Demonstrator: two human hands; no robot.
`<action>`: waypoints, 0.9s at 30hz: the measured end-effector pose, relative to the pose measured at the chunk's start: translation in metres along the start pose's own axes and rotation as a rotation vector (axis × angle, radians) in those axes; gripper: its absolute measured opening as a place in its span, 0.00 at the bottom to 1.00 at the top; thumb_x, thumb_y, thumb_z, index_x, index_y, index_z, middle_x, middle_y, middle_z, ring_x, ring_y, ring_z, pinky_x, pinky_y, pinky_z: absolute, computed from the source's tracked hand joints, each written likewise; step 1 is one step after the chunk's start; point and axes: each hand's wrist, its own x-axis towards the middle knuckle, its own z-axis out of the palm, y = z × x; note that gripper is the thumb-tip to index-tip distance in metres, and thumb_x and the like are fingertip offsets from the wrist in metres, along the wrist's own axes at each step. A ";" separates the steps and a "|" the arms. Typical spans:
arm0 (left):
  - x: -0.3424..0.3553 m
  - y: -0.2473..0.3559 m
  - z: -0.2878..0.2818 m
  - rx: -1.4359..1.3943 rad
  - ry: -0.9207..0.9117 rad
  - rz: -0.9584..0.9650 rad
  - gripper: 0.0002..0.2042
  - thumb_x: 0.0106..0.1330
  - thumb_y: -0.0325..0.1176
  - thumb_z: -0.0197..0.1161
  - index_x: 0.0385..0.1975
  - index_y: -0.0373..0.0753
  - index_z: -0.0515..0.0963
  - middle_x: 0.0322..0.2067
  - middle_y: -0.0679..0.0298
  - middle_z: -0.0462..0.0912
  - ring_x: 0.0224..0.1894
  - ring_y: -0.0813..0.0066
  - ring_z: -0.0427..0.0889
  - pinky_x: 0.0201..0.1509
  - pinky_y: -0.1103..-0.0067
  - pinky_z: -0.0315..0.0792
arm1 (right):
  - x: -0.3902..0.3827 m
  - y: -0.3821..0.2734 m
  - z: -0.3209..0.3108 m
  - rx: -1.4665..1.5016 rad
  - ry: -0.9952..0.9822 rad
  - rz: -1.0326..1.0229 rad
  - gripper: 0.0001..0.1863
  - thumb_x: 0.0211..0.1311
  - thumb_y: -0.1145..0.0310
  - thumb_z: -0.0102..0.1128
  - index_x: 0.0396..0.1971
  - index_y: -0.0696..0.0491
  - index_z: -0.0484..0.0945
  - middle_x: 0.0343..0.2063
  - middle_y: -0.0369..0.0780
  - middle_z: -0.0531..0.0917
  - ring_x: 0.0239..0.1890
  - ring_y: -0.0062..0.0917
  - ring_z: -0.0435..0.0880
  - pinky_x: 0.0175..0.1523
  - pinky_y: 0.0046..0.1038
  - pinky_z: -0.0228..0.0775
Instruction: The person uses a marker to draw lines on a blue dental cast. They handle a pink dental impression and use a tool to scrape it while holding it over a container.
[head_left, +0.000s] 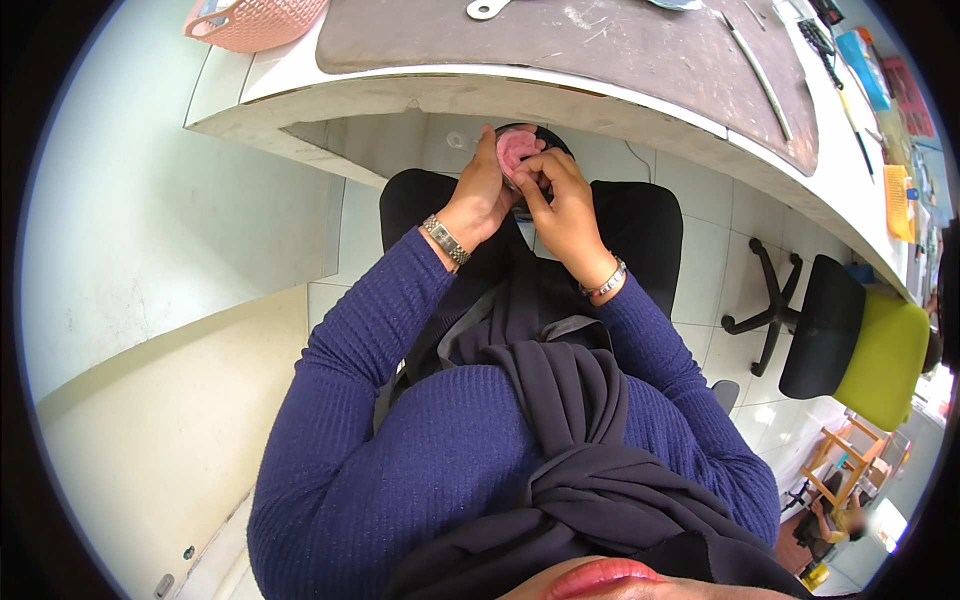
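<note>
Just below the desk's front edge, above my lap, my left hand [481,192] is closed round the left side of a pink, curved piece [516,147] with a lumpy surface, like a dental mould. My right hand [562,193] has its fingers bent and pinched together at the piece's lower right edge. Whether a small tool or scrap sits between those fingertips is too small to tell. Behind the piece shows the rim of a dark round thing [553,141], mostly hidden by my hands.
The white desk [290,72] carries a brown mat [600,45], a slim metal hand tool [762,82] and a pink basket [258,24]. Various supplies line its right end. A green and black swivel chair [835,330] stands right. A person [835,525] sits far off.
</note>
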 end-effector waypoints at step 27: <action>0.002 -0.001 -0.001 0.094 -0.034 0.017 0.29 0.74 0.50 0.24 0.55 0.36 0.67 0.51 0.58 0.75 0.49 0.66 0.76 0.56 0.69 0.69 | -0.002 0.001 -0.004 0.085 0.000 0.098 0.04 0.55 0.77 0.60 0.30 0.59 0.75 0.25 0.37 0.73 0.25 0.19 0.67 0.32 0.21 0.62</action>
